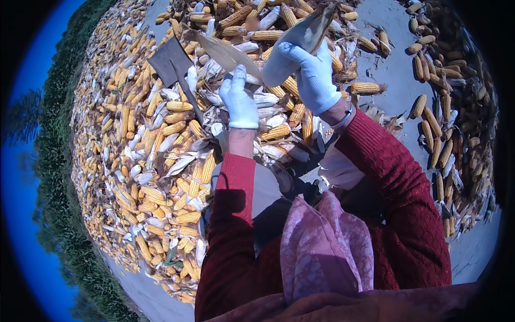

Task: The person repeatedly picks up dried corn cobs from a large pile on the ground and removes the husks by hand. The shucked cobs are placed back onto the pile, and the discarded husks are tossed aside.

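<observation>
My left hand (240,100), in a white knit glove, pinches a long dry corn husk leaf (227,53) between thumb and fingers. The leaf points up and to the left. To its right, my right hand (316,76), gloved the same way, grips an ear of corn in pale husk (277,62). Its dark, dry tip points up and to the right, and no kernels show on it. Beneath both hands lie loose husks (265,100) and bare yellow corn ears (275,132). The fingers of my right hand are partly hidden behind the husk.
A flat-bladed shovel (165,60) lies on the corn left of my left hand, its shaft slanting toward me. A wide spread of corn ears (161,201) covers the left side. More ears (446,112) lie at right across a strip of grey concrete (396,76).
</observation>
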Demonstrator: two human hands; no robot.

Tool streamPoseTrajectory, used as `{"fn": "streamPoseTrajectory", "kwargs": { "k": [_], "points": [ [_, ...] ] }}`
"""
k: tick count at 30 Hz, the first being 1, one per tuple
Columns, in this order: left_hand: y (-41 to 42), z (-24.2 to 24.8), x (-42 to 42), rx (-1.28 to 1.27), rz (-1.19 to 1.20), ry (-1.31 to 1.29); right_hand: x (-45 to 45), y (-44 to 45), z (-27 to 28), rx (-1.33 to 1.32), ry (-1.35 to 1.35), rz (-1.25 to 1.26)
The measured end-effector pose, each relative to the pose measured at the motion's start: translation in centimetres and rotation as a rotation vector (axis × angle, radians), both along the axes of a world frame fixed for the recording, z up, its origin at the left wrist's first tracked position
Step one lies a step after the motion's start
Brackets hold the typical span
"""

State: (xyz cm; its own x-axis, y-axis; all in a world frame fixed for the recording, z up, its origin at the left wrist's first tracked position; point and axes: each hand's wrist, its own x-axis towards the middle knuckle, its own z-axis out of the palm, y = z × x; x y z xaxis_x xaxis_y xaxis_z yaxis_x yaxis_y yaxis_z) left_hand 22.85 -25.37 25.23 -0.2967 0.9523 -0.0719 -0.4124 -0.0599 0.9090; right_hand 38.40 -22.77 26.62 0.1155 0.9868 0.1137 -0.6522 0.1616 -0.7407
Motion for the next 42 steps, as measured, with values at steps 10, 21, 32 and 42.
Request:
{"fn": "streamPoseTrajectory", "kwargs": {
  "k": [10,21,32,42],
  "points": [
    [1.4,-1.2,2.1,0.042,0.277,0.397,-2.3,-1.2,0.1,-0.002,-0.024,0.028],
    [4.8,-2.2,0.1,-0.011,0.076,-0.774,0.2,1.3,-0.9,-0.245,0.296,0.077],
    [-1.0,0.5,-0.9,-0.126,-0.369,-0.38,4.5,1.9,1.8,-0.127,0.241,0.941],
    [0.0,-2.5,2.2,-0.109,-0.271,-0.248,1.3,0.9,-0.5,-0.159,0.073,0.257]
  ]
}}
